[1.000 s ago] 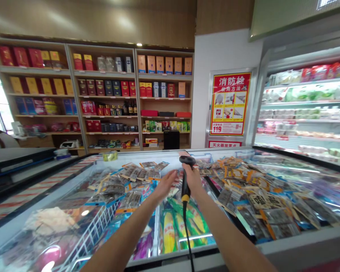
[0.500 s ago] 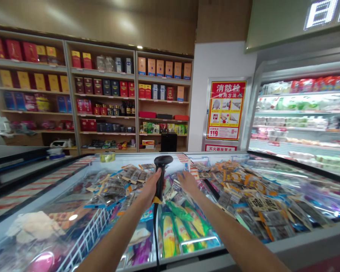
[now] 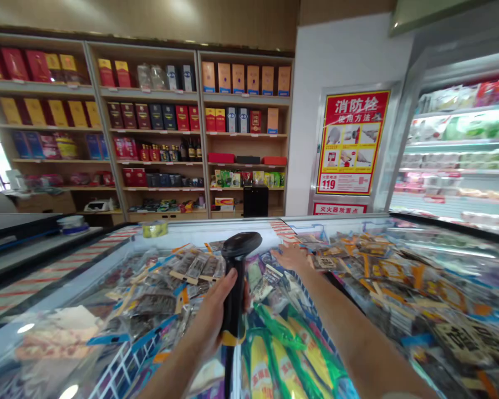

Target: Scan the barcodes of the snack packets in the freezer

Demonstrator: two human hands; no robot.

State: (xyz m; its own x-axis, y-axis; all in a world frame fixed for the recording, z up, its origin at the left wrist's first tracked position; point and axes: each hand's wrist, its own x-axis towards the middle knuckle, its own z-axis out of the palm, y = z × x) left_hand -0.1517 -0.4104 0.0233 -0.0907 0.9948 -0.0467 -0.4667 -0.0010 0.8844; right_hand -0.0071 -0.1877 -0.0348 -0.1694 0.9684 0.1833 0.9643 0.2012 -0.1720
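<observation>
My left hand [image 3: 214, 310] is wrapped round the handle of a black barcode scanner [image 3: 234, 293] with a yellow band at its base. The scanner stands upright, its head at the top and its cord running down. Farther forward, my right hand [image 3: 291, 257] is stretched out over the chest freezer, fingers extended, near a pouch with a white label [image 3: 271, 276]. Whether it touches anything there I cannot tell. Below and between my arms lie bags of corn [image 3: 280, 354] in green and yellow wrapping.
Vacuum packets [image 3: 193, 266] are heaped on the left, and orange and black packets [image 3: 378, 271] on the right. A white wire basket [image 3: 122, 368] stands at lower left. Beyond the freezer's back rim [image 3: 208, 224] are shelves of boxes [image 3: 162, 116], a fire-hydrant notice [image 3: 353, 144] and a lit chiller [image 3: 461, 172].
The view has shifted closer to the freezer and downward. My right hand has moved forward and to the right, and its fingers are spread more. The scanner stays in my left hand, appearing larger.
</observation>
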